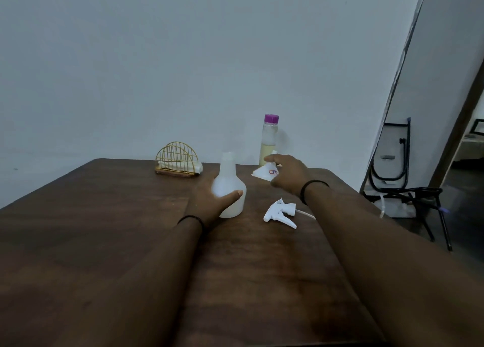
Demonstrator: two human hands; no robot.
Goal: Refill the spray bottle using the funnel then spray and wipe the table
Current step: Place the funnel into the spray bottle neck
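Observation:
A white translucent spray bottle [229, 183] stands upright and uncapped on the brown table [117, 228]. My left hand [207, 197] grips its lower body, thumb across the front. The white trigger sprayer head [280, 213] with its dip tube lies on the table to the right of the bottle. A white funnel [264, 172] sits wide end down further back; my right hand [285, 172] reaches over it, fingers curled around its spout and cone. Behind it stands a clear refill bottle [269, 139] with a purple cap and pale yellowish liquid.
A gold wire napkin holder [178, 162] with white cloths or napkins sits at the table's back edge near the wall. To the right, off the table, a black metal chair frame [408, 194] stands on the floor.

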